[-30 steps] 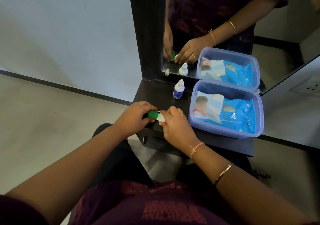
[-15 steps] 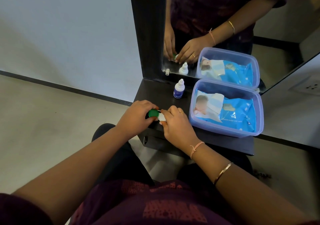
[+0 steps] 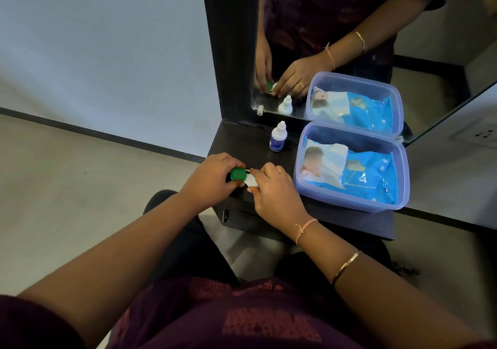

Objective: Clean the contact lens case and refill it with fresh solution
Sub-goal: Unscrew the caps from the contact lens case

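A contact lens case [image 3: 243, 176] with one green cap and one white cap lies near the front left of the dark shelf [image 3: 250, 144]. My left hand [image 3: 212, 178] grips the green-capped end with curled fingers and thumb. My right hand [image 3: 274, 190] pinches the white-capped end beside it. A small white solution bottle [image 3: 278, 136] with a blue label stands upright farther back, near the mirror, with its cap on.
A clear plastic box [image 3: 400, 187] holding a blue pack of baby wet wipes [image 3: 357, 175] fills the right of the shelf. A black-framed mirror [image 3: 336, 26] rises behind it. Bare floor lies to the left; a wall socket [image 3: 478, 135] sits at right.
Both hands have stayed on the case. More of the white cap shows between the fingers now; the bottle and box have not moved.
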